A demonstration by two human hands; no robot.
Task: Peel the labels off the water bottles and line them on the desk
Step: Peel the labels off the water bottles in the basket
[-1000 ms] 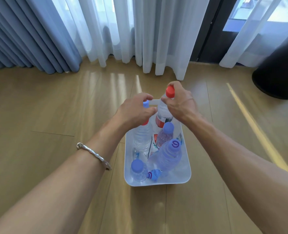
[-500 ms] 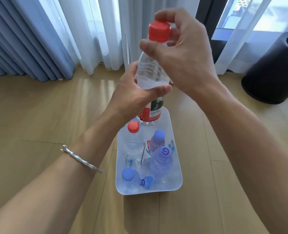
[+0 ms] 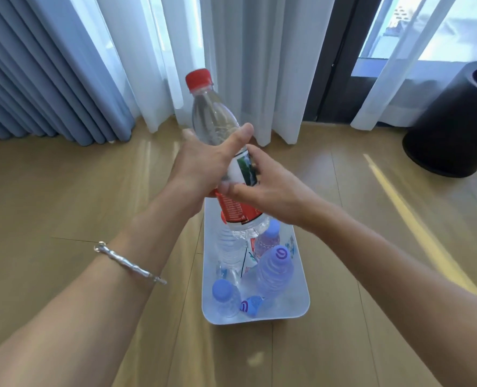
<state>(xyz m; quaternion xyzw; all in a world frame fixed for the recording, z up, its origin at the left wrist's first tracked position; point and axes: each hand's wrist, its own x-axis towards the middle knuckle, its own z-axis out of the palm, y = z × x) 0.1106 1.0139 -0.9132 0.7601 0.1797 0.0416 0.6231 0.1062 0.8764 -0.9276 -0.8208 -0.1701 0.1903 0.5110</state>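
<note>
Wooden floor runs to blue and white curtains; a black bin stands at its far right, with bare boards either side of the white tray of bottles. Above the tray, the left hand grips a red-capped bottle tilted, while the right hand pinches its label.

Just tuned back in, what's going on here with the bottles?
A person holds the red-capped bottle up above the white bin. The left hand has a grip around its middle, while the right hand has its fingers on the red and white label, which is not peeled off yet. Several more bottles with blue caps sit in the bin on the wooden surface. None is lined up outside the bin in view.
</note>
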